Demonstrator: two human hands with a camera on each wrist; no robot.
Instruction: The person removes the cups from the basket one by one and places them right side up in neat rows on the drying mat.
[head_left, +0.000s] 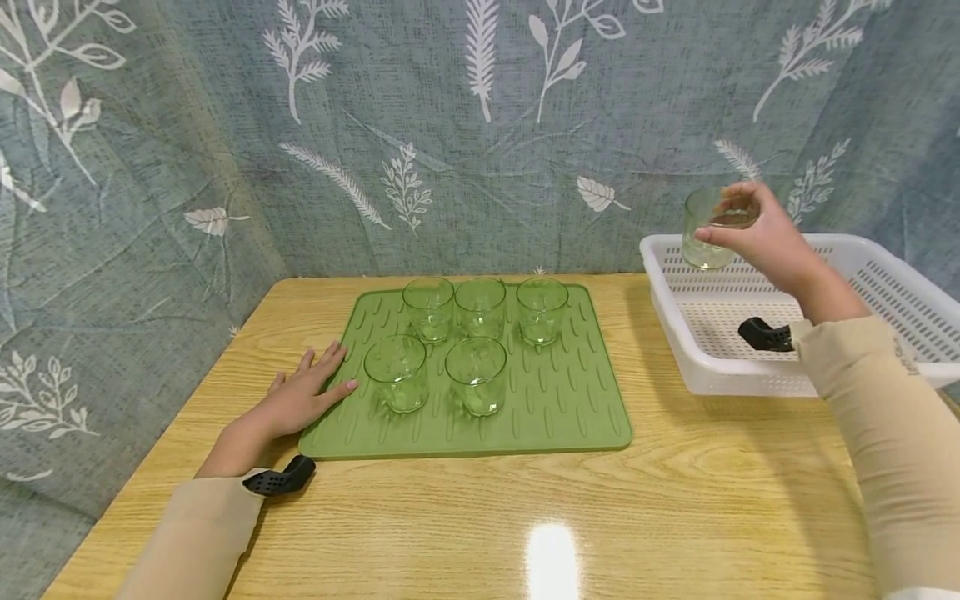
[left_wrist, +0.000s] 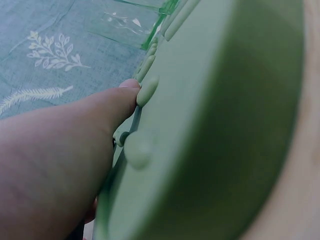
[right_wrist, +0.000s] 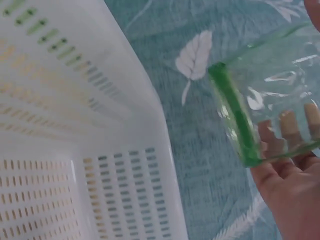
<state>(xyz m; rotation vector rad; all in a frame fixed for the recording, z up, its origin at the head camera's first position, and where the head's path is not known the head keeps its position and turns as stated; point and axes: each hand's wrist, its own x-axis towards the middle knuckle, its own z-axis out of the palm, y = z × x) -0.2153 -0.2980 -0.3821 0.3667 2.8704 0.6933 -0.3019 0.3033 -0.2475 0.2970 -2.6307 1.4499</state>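
Note:
My right hand (head_left: 765,237) grips a clear green-tinted drinking glass (head_left: 699,237) above the back left part of a white plastic basket (head_left: 667,321). In the right wrist view its fingers curl around the glass (right_wrist: 280,90), whose thick green base shows. Several matching glasses stand upright on a green ribbed mat (head_left: 558,408): three in the back row, with one glass (head_left: 542,312) at its right end, and two in front, among them a glass (head_left: 476,379). My left hand (head_left: 303,396) rests with spread fingers at the mat's left edge, thumb on the mat, near the front left glass (head_left: 397,375).
Mat and basket share a wooden table (head_left: 420,525), with the basket at the right. Behind the table hangs a blue-grey cloth (head_left: 465,192) with white leaf prints. The basket has slotted walls and a raised rim.

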